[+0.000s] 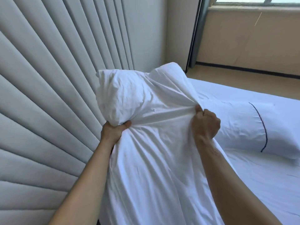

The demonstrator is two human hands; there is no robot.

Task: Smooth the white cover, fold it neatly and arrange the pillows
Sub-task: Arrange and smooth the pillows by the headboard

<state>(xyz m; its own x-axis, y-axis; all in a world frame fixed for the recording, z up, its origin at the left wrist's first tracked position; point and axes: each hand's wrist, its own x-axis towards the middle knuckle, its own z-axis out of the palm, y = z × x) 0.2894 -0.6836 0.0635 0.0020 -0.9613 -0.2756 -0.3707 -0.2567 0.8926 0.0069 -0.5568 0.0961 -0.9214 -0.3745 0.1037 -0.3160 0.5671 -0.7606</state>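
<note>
A white pillow (129, 96) is held up in front of me, half inside a loose white cover (155, 168) that hangs down from it in wrinkles. My left hand (112, 132) grips the pillow's lower left corner through the cloth. My right hand (205, 124) is a fist that clutches a bunch of the cover at the pillow's right side, and the cloth is pulled taut between the two hands. A second white pillow (246, 127) with a dark piped line lies flat on the bed to the right.
A grey padded headboard (48, 95) with ribbed panels fills the left side. The white bed sheet (267, 184) spreads to the right. Beyond the bed are a tan floor (243, 78), a beige wall and a window (259, 2) with a dark curtain edge (196, 38).
</note>
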